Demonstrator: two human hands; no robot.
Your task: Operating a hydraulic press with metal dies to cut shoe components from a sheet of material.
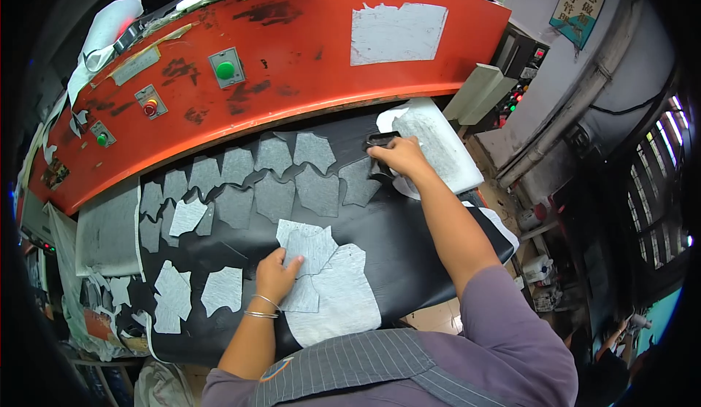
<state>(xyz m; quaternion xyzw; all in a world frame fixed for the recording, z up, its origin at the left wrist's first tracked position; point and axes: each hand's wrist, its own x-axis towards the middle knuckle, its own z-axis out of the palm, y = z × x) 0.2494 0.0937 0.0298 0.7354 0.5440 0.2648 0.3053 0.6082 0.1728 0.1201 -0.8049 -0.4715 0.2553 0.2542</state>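
My right hand (403, 156) reaches to the far right of the black sheet (394, 261) and is closed on a black cutting die (381, 141), partly covered by my fingers. Around the die lie the sheet's last grey shapes, two rows of cut-out grey pieces (274, 201) running off to the left. Nearer me, my left hand (276, 274) pinches a light grey cut piece (309, 249) between thumb and fingers. Beneath that piece are more cut pieces (301, 297) and a larger whitish rounded piece (343, 294).
Behind the sheet stands an orange machine beam (307, 49) with a green button (225, 70) and a red button (150, 107). A thick white pad (438, 144) lies at the far right. Loose pale pieces (223, 290) lie at the left; a grey board (109, 224) is beyond them.
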